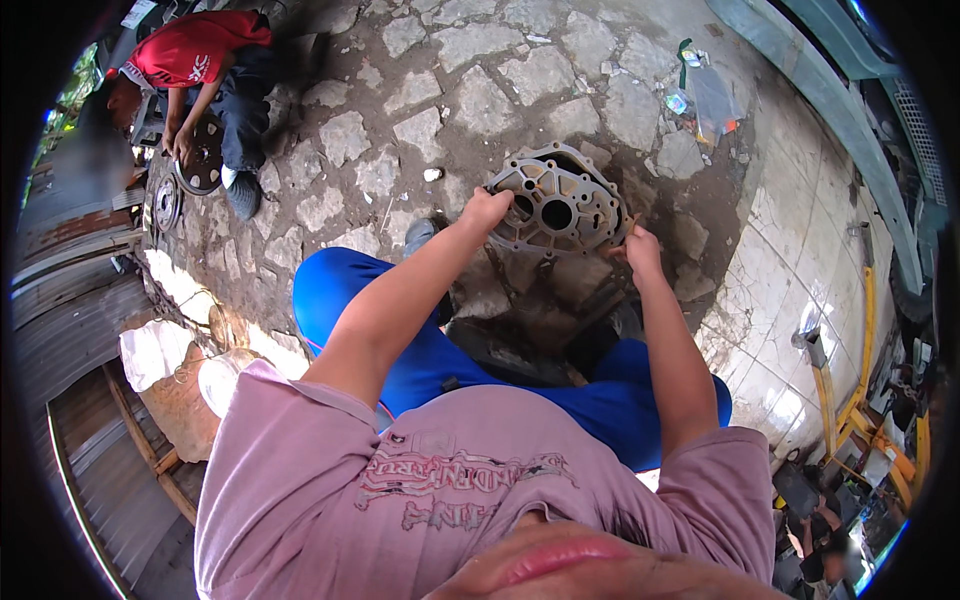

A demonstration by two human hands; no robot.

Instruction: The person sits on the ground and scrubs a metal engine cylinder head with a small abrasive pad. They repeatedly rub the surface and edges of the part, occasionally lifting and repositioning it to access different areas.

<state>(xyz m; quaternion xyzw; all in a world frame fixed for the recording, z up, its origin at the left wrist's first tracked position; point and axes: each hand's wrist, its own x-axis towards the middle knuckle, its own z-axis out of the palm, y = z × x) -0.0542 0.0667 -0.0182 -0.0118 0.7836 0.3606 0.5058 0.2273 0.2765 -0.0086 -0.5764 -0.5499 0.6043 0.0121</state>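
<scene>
A grey cast-metal gearbox housing [588, 216] is in front of me, over the stone-paved ground. It has a bolt-hole flange around its rim and a large round opening in its face. My left hand [487, 210] grips its left edge, fingers curled around the rim. On the opposite edge, my right hand [642, 248] has its fingers closed on the rim. Whether the housing's underside touches the ground cannot be made out. My knees, in blue trousers [420, 350], are spread on either side below it.
At the upper left a person in a red shirt [205, 48] bends over a round metal disc [205, 165]; another disc [167, 203] lies beside it. Plastic litter [712, 98] lies beyond the housing. White tiles [790, 250] and a yellow metal frame [866, 330] are on the right.
</scene>
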